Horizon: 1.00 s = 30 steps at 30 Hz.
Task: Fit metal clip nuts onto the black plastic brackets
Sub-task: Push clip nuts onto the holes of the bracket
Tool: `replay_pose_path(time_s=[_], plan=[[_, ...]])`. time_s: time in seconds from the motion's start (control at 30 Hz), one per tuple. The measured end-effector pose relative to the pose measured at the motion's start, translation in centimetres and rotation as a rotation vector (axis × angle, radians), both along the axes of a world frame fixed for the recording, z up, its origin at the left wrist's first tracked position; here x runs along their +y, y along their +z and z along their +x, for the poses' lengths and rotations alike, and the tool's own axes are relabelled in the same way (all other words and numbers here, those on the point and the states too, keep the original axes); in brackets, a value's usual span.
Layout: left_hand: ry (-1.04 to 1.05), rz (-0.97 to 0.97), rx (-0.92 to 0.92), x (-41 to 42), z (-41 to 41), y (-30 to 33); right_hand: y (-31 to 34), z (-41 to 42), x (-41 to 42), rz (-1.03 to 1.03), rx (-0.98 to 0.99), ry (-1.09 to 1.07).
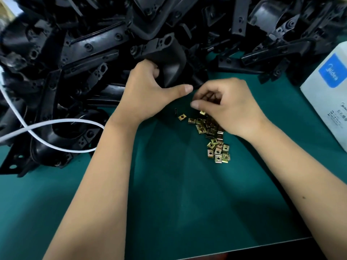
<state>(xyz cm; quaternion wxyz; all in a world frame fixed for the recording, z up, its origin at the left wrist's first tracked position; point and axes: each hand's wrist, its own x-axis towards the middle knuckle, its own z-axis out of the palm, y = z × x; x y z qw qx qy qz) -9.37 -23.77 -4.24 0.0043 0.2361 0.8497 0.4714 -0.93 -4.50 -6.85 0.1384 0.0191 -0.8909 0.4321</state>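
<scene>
A black plastic bracket [165, 59] stands at the front edge of a big heap of black brackets [84, 53]. My left hand [150, 91] grips its lower end, thumb stretched out to the right. Several brass-coloured metal clip nuts [216, 145] lie in a loose pile on the green mat [178, 194]. One clip nut [181, 117] lies apart to the left. My right hand [225, 106] hovers over the top of the pile with its fingers curled; whether it pinches a nut is hidden by the fingers.
A white cable [56, 122] loops across the brackets at the left. A white box with a blue label [328, 91] stands at the right edge. The table's front edge [244, 248] runs along the bottom right.
</scene>
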Motion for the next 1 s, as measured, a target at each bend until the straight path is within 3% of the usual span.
replay_pose_path(time_s=[0.1,0.2,0.47,0.7,1.0], plan=[[-0.177,0.001,-0.041,0.2,0.4,0.1,0.2,0.0,0.0,-0.309,0.074,-0.014],[-0.273,0.084,-0.089,0.7,0.9,-0.2,0.2,0.2,0.1,-0.491,0.086,-0.037],[-0.19,0.228,-0.114,1.1,0.4,-1.2,0.3,0.3,-0.1,-0.688,0.01,-0.033],[-0.311,0.249,-0.143,0.9,0.5,-1.0,0.7,0.5,-0.3,-0.761,-0.026,-0.05],[-0.278,0.329,-0.161,0.8,0.4,-0.8,1.0,0.6,0.0,-0.922,-0.132,0.009]])
